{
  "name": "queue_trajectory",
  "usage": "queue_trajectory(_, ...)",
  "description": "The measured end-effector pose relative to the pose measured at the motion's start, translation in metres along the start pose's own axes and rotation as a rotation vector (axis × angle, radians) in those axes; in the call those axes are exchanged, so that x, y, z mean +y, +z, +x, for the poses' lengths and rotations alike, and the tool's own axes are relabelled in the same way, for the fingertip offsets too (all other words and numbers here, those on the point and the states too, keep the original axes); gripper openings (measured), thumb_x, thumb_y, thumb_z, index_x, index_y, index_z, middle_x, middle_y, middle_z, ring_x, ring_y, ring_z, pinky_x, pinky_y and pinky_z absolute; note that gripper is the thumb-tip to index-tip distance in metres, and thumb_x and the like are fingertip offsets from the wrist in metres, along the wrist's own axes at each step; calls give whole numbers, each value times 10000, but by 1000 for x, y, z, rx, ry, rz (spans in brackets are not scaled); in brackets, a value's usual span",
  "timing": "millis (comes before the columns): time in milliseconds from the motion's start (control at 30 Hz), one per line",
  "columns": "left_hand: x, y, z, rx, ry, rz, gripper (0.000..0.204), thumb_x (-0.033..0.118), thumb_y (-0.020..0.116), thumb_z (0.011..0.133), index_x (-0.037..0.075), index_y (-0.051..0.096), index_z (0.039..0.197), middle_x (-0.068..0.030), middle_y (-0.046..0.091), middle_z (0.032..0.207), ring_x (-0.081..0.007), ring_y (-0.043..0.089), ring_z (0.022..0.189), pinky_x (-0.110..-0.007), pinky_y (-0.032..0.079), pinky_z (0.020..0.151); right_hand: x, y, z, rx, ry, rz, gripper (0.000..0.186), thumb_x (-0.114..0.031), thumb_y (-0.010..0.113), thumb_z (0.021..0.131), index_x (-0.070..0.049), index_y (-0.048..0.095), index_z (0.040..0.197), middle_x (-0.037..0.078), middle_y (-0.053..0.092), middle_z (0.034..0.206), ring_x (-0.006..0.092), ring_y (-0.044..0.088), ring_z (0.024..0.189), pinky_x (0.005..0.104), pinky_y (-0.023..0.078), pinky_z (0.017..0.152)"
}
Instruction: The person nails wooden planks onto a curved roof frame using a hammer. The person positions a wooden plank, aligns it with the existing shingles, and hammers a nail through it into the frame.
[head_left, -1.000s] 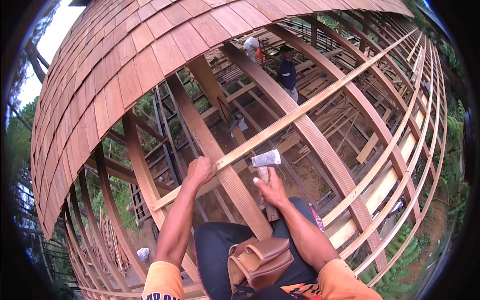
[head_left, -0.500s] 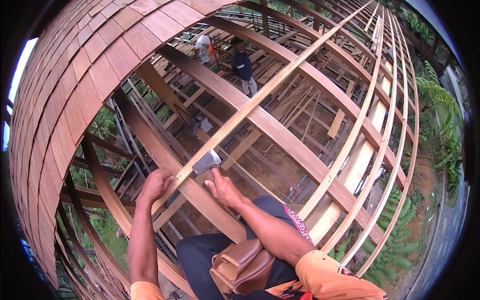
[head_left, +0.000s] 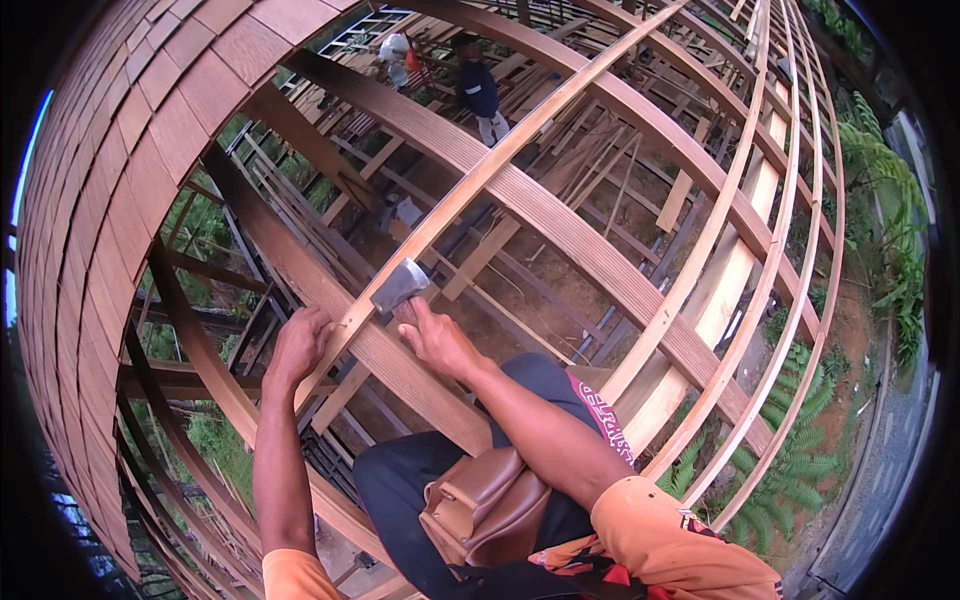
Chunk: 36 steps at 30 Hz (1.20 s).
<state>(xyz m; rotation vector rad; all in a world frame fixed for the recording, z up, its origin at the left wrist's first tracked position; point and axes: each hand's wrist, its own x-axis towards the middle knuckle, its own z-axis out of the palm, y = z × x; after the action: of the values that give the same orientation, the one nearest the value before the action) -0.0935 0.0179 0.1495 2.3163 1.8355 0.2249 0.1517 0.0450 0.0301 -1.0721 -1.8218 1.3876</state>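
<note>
My right hand (head_left: 440, 338) grips a hatchet (head_left: 400, 287) close behind its grey metal head; most of the handle is hidden by the fingers. The head is held just over a long, thin wooden batten (head_left: 430, 232) that crosses the thick rafters (head_left: 400, 365). Beside the head, my left hand (head_left: 303, 343) is closed at the batten's left edge. Its fingertips pinch what looks like a small nail (head_left: 341, 323) against the wood, where that batten lies over a rafter.
Wooden shingles (head_left: 120, 170) cover the roof on the left. More battens (head_left: 690, 290) run along the right. Through the open frame, a person (head_left: 480, 95) stands below among loose boards. A brown leather pouch (head_left: 490, 505) sits at my lap. Ferns (head_left: 790, 470) grow beyond the right edge.
The view has shifted slightly, so the roof frame sits farther left. The hatchet head has tilted and still hovers close to the batten. My left hand keeps its pinch at the same spot.
</note>
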Motion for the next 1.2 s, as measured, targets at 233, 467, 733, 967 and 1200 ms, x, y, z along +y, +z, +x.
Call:
queue_trajectory(233, 21, 37, 0, -21, -583, 51, 402, 310, 569, 933, -63, 691, 847, -336, 649, 849, -499, 650, 869, -556, 499, 791, 4, 1, 3, 14, -35, -3, 488, -261, 537, 997, -68, 302, 1378, 385, 629, 877, 579, 597, 882, 616, 458, 782)
queue_trajectory(467, 26, 38, -5, 3, -514, -127, 341, 267, 592, 940, -42, 669, 818, -278, 639, 791, -477, 626, 802, -538, 481, 749, -6, -12, 0, 0, 18, -9, 465, -255, 538, 992, -82, 321, 1365, 378, 640, 963, 583, 591, 926, 633, 460, 805)
queue_trajectory(733, -8, 13, 1, -175, -155, 65, 369, 283, 601, 941, -10, 612, 718, -240, 578, 695, -440, 593, 707, -507, 479, 675, -5, -2, 4, 3, 9, -28, 401, -204, 563, 979, -59, 368, 1297, 363, 640, 953, 575, 581, 947, 626, 455, 767)
queue_trajectory(967, 28, 36, -5, 141, -441, -202, 365, 236, 587, 949, -47, 562, 721, -261, 550, 675, -444, 555, 646, -501, 440, 633, -2, -13, 1, 43, 13, 0, 522, -212, 562, 980, -69, 313, 1417, 365, 638, 984, 571, 584, 944, 622, 461, 777)
queue_trajectory(1200, -66, -214, -48, 541, -354, -115, 460, 240, 570, 1041, 99, 289, 706, 59, 261, 663, -64, 249, 632, -294, 214, 546, 5, -12, 0, -4, 21, -42, 516, -268, 552, 989, -91, 311, 1410, 362, 643, 968, 565, 597, 942, 610, 464, 810)
